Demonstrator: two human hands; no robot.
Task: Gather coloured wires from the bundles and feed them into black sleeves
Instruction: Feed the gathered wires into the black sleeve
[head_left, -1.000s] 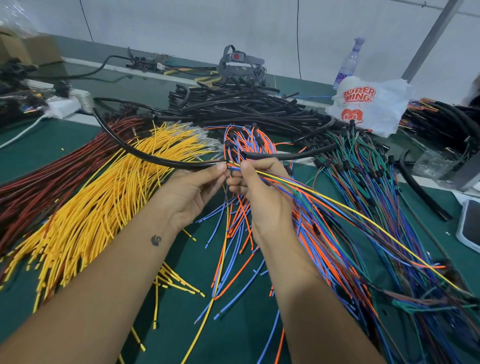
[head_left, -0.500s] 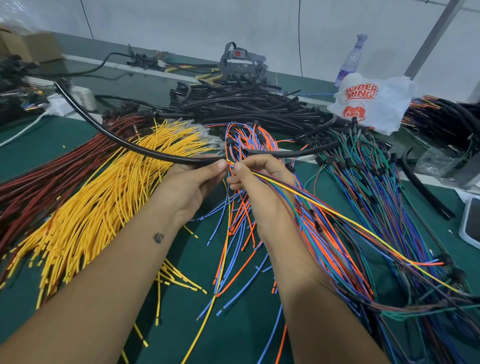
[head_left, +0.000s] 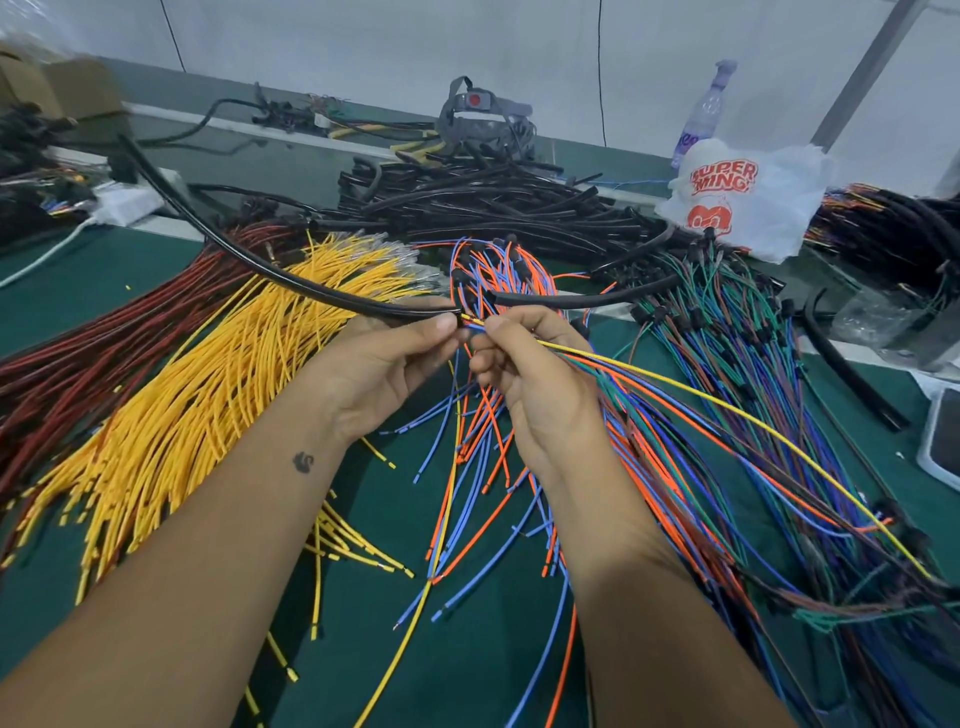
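Observation:
My left hand (head_left: 384, 364) pinches the near end of a long black sleeve (head_left: 244, 254) that arcs up and away to the left. My right hand (head_left: 530, 374) pinches a small gathered bunch of coloured wires (head_left: 675, 389), yellow, orange, blue and green, whose tips meet the sleeve's mouth between my two thumbs. The bunch trails off to the right over the table. A yellow wire bundle (head_left: 208, 384) and a dark red bundle (head_left: 104, 332) lie on the left. An orange and blue bundle (head_left: 498, 270) lies behind my hands, a mixed blue, green and purple bundle (head_left: 727, 364) on the right.
A heap of black sleeves (head_left: 488, 208) lies at the back centre, one loose sleeve (head_left: 571, 300) just behind my right hand. A white printed plastic bag (head_left: 743, 197), a bottle (head_left: 701, 114) and finished harnesses (head_left: 883, 223) are at the back right. The green mat (head_left: 483, 649) shows near me.
The sleeve's far end has swung up and to the left, and the wire tips have gone further toward the sleeve's mouth. Both hands stay close together.

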